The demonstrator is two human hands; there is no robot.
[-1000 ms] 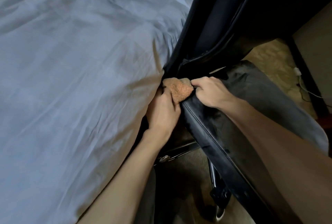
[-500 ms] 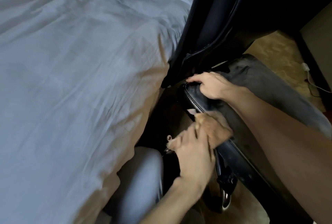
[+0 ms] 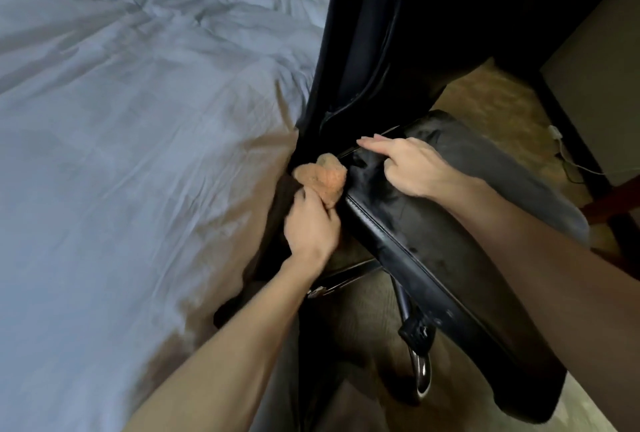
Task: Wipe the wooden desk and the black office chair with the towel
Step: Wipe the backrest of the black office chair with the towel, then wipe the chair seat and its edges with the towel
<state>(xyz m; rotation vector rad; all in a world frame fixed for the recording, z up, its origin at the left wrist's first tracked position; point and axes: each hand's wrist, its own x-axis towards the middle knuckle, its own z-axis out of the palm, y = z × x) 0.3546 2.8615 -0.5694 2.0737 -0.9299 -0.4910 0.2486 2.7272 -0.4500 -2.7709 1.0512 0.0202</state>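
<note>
The black office chair (image 3: pixel 433 234) fills the right half of the view, its seat edge running from centre to lower right and its tall backrest (image 3: pixel 367 33) rising at the top. My left hand (image 3: pixel 310 227) grips a bunched orange towel (image 3: pixel 323 177) against the rear corner of the seat, where the seat meets the backrest. My right hand (image 3: pixel 412 166) rests on top of the seat near that corner, with the index finger stretched out and the other fingers curled under. The wooden desk is not in view.
A bed with a grey-blue sheet (image 3: pixel 138 154) lies close along the chair's left side. Below the seat are the chair's chrome base and a caster (image 3: pixel 422 376). Beige carpet (image 3: pixel 485 99) and a white cable (image 3: pixel 568 154) show at the right.
My left hand with the towel went down along the seat's edge, then came back up to the rear corner. My right hand stayed on the seat and its index finger has stretched out.
</note>
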